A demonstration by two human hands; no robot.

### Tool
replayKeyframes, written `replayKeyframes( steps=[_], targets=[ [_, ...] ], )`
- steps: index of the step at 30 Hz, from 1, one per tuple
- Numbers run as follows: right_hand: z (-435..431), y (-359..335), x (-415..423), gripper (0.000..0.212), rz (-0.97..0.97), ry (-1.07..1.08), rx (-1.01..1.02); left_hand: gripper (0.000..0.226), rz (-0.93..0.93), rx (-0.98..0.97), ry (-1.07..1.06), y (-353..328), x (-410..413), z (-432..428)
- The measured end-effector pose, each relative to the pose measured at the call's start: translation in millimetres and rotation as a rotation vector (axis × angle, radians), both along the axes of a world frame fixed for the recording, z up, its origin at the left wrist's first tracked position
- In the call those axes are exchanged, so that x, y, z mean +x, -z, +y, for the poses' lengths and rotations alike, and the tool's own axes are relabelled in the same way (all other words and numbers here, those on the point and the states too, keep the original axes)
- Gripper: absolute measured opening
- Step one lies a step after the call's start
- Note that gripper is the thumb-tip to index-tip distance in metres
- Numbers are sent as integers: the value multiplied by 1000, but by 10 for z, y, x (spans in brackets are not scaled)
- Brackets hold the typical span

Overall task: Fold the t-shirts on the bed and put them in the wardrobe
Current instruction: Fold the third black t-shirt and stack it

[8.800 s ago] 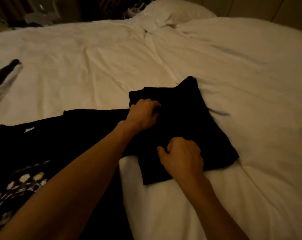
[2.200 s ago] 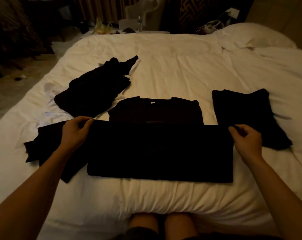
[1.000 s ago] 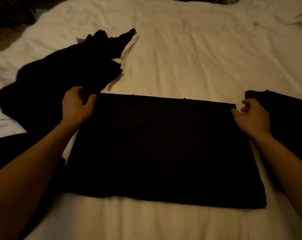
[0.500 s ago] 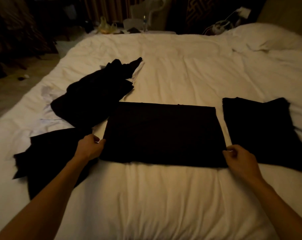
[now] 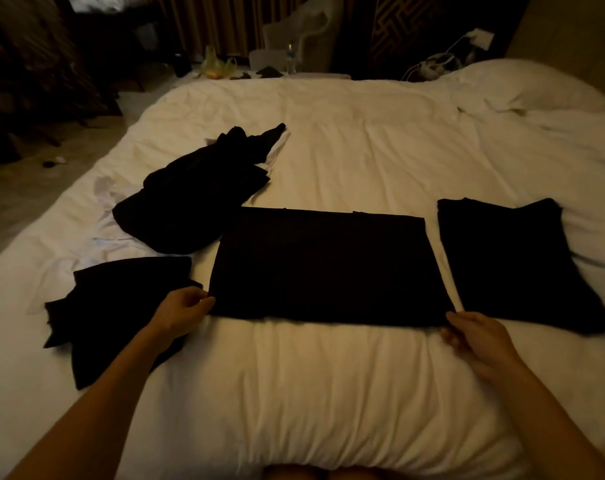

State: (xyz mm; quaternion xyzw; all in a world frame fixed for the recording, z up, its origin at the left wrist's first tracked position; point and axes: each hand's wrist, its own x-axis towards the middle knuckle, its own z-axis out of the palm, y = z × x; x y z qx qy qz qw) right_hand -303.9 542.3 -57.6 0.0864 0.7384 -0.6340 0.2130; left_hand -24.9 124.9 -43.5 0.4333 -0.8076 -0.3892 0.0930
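On the bed, left hand and right hand are pinching near corners of the half-folded t-shirt; likely next: folding it crosswise.

Four black garments are counted on one bed: one flat rectangle at centre, one folded piece at right, one crumpled heap at upper left, one loose piece at lower left. Two hands are counted: left hand, right hand. One pillow, one chair and one bottle are noted.
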Motion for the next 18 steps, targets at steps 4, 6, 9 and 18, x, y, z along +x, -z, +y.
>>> replayKeyframes(
  steps=[4,6,9,18],
  targets=[
    [50,7,-42,4,28,91,-56,14,-118,-15,15,-52,46,-122],
    [104,-9,-47,6,56,99,-62,12,-165,-45,48,-129,106,-168],
    [191,-30,-6,7,59,105,-72,9,-232,-128,103,-212,222,-130],
    [628,-108,443,7,85,123,-97,5,-292,-179,127,-230,612,504]
  ],
)
